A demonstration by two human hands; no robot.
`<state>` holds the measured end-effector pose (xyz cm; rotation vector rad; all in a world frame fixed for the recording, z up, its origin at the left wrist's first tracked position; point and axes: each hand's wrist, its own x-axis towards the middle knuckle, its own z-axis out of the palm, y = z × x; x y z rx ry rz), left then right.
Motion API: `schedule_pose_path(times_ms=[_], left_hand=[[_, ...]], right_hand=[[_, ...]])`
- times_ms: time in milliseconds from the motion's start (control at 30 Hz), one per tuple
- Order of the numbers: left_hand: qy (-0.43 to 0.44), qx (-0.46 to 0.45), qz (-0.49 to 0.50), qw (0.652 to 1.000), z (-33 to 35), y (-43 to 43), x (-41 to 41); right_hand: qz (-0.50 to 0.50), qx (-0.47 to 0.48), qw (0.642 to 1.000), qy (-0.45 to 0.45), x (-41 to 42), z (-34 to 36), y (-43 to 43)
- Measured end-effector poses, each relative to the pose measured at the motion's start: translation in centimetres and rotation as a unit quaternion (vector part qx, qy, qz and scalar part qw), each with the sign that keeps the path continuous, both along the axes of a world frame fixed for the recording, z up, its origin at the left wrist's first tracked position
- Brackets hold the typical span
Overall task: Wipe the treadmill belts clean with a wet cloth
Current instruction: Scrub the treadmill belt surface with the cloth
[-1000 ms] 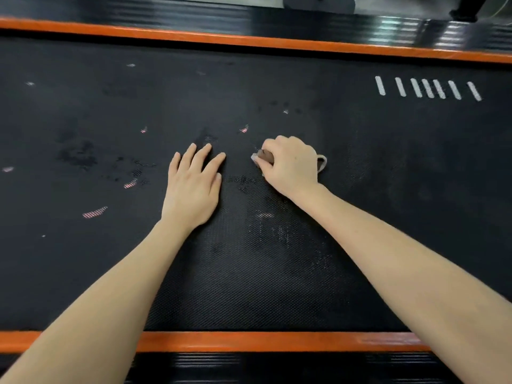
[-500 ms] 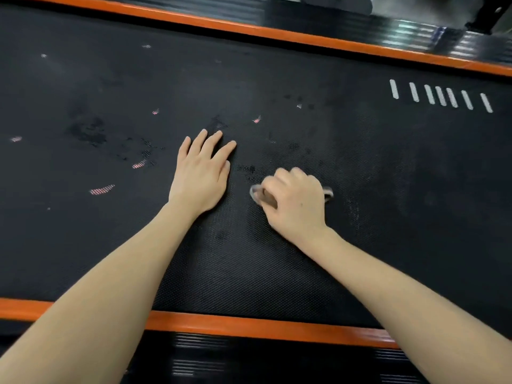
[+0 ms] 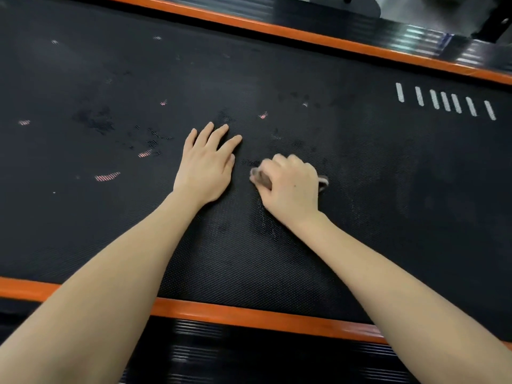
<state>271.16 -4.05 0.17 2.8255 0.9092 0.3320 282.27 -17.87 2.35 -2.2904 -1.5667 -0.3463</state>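
far left of frame: black textured treadmill belt (image 3: 360,167) fills most of the view, running from the left edge to the right edge. pale pinkish scuff marks (image 3: 107,176) lie scattered on its left third, with a darker smudged patch (image 3: 94,120) above them, toward the upper left.

lower edge: orange side rail (image 3: 249,314) crosses the frame below the belt; a second orange rail (image 3: 304,34) crosses the top, slanting down to the right.

centre-left: left hand (image 3: 206,167) lies flat on the belt, palm down, fingers extended and only slightly spread, holding nothing. forearm enters from the lower left corner.

centre: right hand (image 3: 291,184) sits just beside the left hand, slightly lower in the frame, not touching it. fingers curled in a fist around a small cloth (image 3: 260,177), pressing it onto the belt. the cloth is mostly hidden under the hand; a grey-brown bit shows at the hand's left side, and a pale edge shows at its right side. cloth outline blurred. forearm enters from the lower right corner.

upper right: row of short white dashes (image 3: 446,101) printed on the belt, well apart from both hands.
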Motion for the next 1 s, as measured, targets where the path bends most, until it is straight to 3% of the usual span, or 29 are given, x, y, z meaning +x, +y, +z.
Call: schedule_pose_path(times_ms=[167, 233, 300, 400, 467, 533, 633, 900, 1000], left_hand=[[0.006, 0.0, 0.0, 1.0, 0.0, -0.1, 0.0], [0.003, -0.001, 0.001, 1.0, 0.0, 0.0, 0.0], [-0.001, -0.002, 0.001, 1.0, 0.1, 0.0, -0.1], [0.0, -0.003, -0.001, 1.0, 0.0, 0.0, 0.0], [0.001, -0.001, 0.001, 1.0, 0.0, -0.1, 0.0], [0.005, -0.006, 0.002, 1.0, 0.2, -0.1, 0.0], [0.015, -0.01, 0.003, 1.0, 0.5, -0.2, 0.0], [0.016, 0.022, 0.05, 0.998, 1.8, 2.9, 2.6], [0.043, 0.02, 0.077, 0.996, 1.2, 4.5, 4.5]], right_hand=[[0.12, -0.025, 0.992, 0.005, -1.8, 0.1, -8.1], [0.109, -0.034, 0.993, -0.032, 0.7, -0.1, -6.5], [0.025, -0.022, 0.997, -0.064, 4.4, -0.2, -3.4], [-0.071, -0.011, 0.997, 0.002, 9.1, 0.7, -1.0], [-0.054, -0.005, 0.998, 0.02, 10.1, 1.1, -1.4], [0.008, 0.032, 0.999, -0.042, 10.1, 1.5, -2.6], [0.08, -0.007, 0.993, -0.089, 9.8, -0.1, -3.6], [0.107, 0.039, 0.991, -0.072, 12.3, -1.4, -0.8], [0.048, 0.041, 0.996, -0.064, 14.1, -2.0, 0.9]])
